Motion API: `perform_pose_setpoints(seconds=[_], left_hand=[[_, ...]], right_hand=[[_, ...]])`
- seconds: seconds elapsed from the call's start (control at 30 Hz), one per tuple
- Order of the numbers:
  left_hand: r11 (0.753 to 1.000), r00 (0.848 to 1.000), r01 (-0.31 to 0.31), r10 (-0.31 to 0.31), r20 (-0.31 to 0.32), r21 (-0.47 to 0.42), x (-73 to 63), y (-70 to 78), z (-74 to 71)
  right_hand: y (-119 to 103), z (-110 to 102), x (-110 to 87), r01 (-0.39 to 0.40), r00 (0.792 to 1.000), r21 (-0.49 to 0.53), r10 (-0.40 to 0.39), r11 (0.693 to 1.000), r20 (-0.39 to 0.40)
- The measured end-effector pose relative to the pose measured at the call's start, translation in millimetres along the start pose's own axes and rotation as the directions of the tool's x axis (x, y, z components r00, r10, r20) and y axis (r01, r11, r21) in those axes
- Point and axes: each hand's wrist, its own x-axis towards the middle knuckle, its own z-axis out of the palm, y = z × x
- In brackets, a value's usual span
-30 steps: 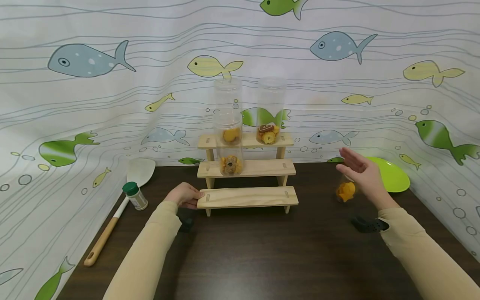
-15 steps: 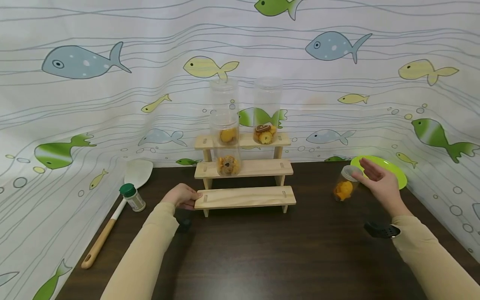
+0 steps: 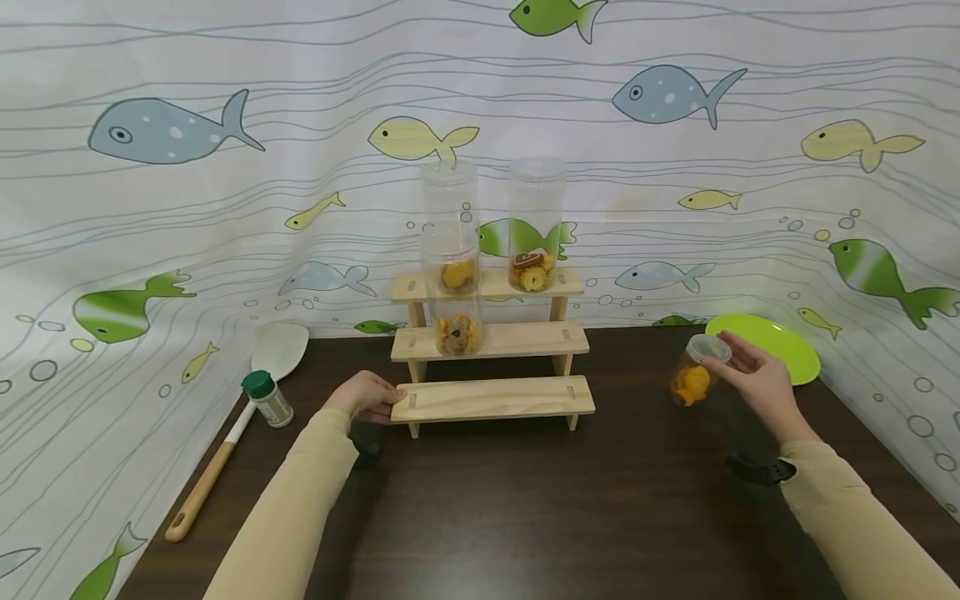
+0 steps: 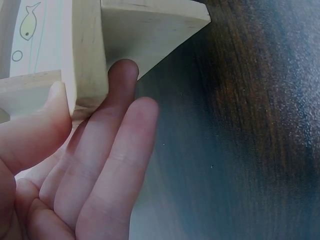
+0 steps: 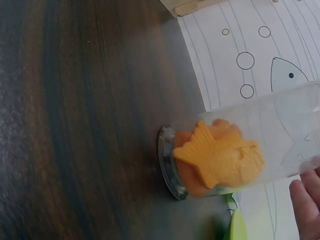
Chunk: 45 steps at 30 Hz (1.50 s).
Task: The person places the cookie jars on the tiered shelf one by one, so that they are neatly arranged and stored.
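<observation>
My left hand [image 3: 365,397] pinches the left end of the lowest step of a three-tier wooden display stand [image 3: 492,398]. In the left wrist view the thumb lies on one side of the board [image 4: 87,55] and the fingers [image 4: 132,125] on the other. At the right, my right hand [image 3: 761,383] holds a clear plastic jar [image 3: 690,379] by its top, thumb in front and fingers behind. Orange fish-shaped pieces [image 5: 220,155] fill the jar's lower part. Only a bit of that hand's fingers [image 5: 304,202] shows in the right wrist view, at the jar's top end.
Clear jars with cookies [image 3: 457,333] stand on the stand's middle and top tiers, including one jar [image 3: 534,271] on the top right. A green plate [image 3: 795,354] lies behind the right hand. At left are a green-capped shaker [image 3: 270,400] and a spatula [image 3: 206,479].
My right hand has moved back from above the jar to its right side, then closed in on its top. The left hand keeps its place on the stand.
</observation>
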Motion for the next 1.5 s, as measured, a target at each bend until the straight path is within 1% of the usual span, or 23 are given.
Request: perform_pose_setpoints(seconds=[0.27,0.4,0.57,0.67,0.73,0.87,0.97,1.1,1.3,1.43,1.5], left_hand=[[1.0,1.0,0.008,-0.008,0.005,-0.008,-1.8,-1.4,-0.3],[1.0,1.0,-0.003,0.003,-0.001,0.004,-0.8,-1.8,0.4],[1.0,1.0,-0.013,0.013,-0.005,0.009,-1.6,-0.8,-0.5],[1.0,1.0,-0.016,0.016,0.001,0.004,-0.8,-1.9,-1.1],[1.0,1.0,-0.012,0.012,0.0,-0.003,0.7,-2.8,-0.8],[1.0,1.0,-0.008,0.008,0.004,-0.011,2.8,-3.8,-0.1],[1.0,1.0,-0.012,0.012,0.01,-0.011,2.1,-3.5,-0.2],[1.0,1.0,-0.012,0.012,0.004,-0.008,1.3,-3.2,-0.6],[1.0,1.0,-0.003,0.003,-0.001,-0.013,3.8,-3.9,-0.6],[1.0,1.0,-0.002,0.002,0.001,-0.022,4.7,-4.4,-0.3],[1.0,1.0,-0.005,0.005,0.002,-0.023,4.2,-4.5,-0.5]], right_hand=[[-2,7,-2.4,-0.015,1.0,0.036,0.015,0.999,0.005],[-3,7,-2.9,-0.021,1.0,0.032,0.021,0.999,-0.003],[-4,8,-2.7,-0.02,1.0,0.063,0.02,0.998,-0.007],[-3,10,-2.4,-0.012,1.0,0.097,0.015,0.995,-0.022],[-3,12,-2.7,-0.007,0.999,0.138,0.013,0.99,-0.039],[-3,16,-3.7,0.012,0.998,0.232,0.004,0.973,-0.068],[-6,18,-3.0,0.013,0.997,0.264,0.008,0.965,-0.077],[-15,21,-1.1,-0.004,0.997,0.251,0.024,0.968,-0.078],[-41,26,0.7,-0.008,0.996,0.217,0.028,0.976,-0.087],[-62,32,2.4,0.014,0.995,0.222,0.008,0.975,-0.097],[-72,36,3.4,0.036,0.995,0.256,-0.012,0.966,-0.094]])
